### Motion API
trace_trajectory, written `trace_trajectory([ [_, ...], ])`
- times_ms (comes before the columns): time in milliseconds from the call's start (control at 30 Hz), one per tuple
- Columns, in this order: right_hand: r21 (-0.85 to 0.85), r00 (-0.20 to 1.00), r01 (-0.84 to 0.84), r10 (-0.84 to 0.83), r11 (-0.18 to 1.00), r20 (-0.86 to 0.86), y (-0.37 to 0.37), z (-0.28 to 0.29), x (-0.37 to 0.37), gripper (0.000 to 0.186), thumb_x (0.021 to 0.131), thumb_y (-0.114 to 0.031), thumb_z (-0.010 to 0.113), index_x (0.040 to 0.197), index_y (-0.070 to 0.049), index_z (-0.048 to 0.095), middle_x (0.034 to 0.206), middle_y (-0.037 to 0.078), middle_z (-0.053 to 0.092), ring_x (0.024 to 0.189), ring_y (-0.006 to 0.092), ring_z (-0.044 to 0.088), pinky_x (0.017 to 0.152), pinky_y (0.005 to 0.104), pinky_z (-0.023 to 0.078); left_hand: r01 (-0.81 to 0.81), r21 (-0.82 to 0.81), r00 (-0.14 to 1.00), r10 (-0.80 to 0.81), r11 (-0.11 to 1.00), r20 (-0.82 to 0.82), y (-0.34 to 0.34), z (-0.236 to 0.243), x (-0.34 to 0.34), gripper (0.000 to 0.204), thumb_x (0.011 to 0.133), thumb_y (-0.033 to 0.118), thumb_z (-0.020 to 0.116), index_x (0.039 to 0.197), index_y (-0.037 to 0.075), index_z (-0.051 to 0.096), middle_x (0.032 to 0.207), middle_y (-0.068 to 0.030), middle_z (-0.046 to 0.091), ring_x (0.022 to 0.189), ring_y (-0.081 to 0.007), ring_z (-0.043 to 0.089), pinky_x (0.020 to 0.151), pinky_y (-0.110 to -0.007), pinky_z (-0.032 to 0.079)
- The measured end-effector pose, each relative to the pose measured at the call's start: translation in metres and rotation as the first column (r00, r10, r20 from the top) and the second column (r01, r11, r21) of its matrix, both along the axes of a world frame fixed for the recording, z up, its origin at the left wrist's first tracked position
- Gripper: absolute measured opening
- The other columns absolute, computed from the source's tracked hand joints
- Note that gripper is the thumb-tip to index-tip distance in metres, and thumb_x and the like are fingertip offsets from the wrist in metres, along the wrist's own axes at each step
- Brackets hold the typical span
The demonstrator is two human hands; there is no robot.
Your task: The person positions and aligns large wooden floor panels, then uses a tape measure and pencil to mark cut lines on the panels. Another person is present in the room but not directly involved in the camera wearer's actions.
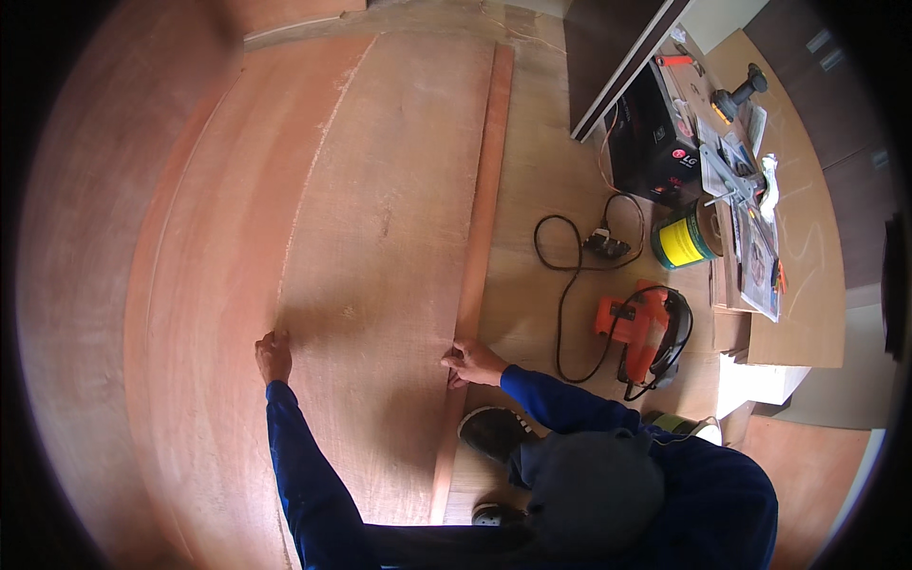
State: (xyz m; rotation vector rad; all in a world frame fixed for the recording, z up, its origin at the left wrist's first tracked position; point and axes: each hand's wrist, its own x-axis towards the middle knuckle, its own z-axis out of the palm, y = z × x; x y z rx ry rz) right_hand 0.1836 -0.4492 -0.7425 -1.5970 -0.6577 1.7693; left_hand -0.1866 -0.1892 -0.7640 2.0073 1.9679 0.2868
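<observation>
The left hand point(274, 355) has its fingers curled over the near-left edge of the plywood sheet point(380, 237) lying flat on the floor, arm stretched straight out. The right hand point(472, 363) pinches the sheet's right edge beside a narrow strip point(480, 228), elbow bent. A circular saw point(646, 332) sits well apart to the right.

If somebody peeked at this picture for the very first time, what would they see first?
Probably the huge reddish plywood sheet filling the left and middle, with the left hand on it and the right hand at its right edge, where a long narrow strip lies. Next, the bright orange saw on the floor to the right, with its black cord looping beside it.
</observation>
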Motion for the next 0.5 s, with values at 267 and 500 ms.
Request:
trace_trajectory([
  [267,0.027,0.990,-0.047,0.043,0.999,0.136,0.010,0.006,-0.004,0.022,0.095,-0.010,0.059,0.103,0.010,0.059,0.086,0.015,0.064,0.076,0.0243,0.071,0.061,0.0351,0.064,0.014,-0.030,0.999,-0.016,0.999,-0.051,0.003,0.000,-0.002,0.034,0.091,0.034,0.057,0.099,0.005,0.071,0.090,-0.0172,0.068,0.096,-0.0380,0.061,0.089,-0.049,0.047],
  [500,0.045,0.999,0.044,-0.043,0.998,-0.009,-0.004,-0.025,-0.009,0.023,0.097,-0.017,0.059,0.111,0.001,0.056,0.087,0.012,0.064,0.075,0.0216,0.069,0.067,0.0377,0.063,0.291,-0.032,0.951,-0.285,0.956,0.119,0.001,0.022,-0.012,0.046,0.093,0.039,0.059,0.131,0.014,0.061,0.125,-0.0183,0.063,0.120,-0.0360,0.055,0.101,-0.049,0.042],
])
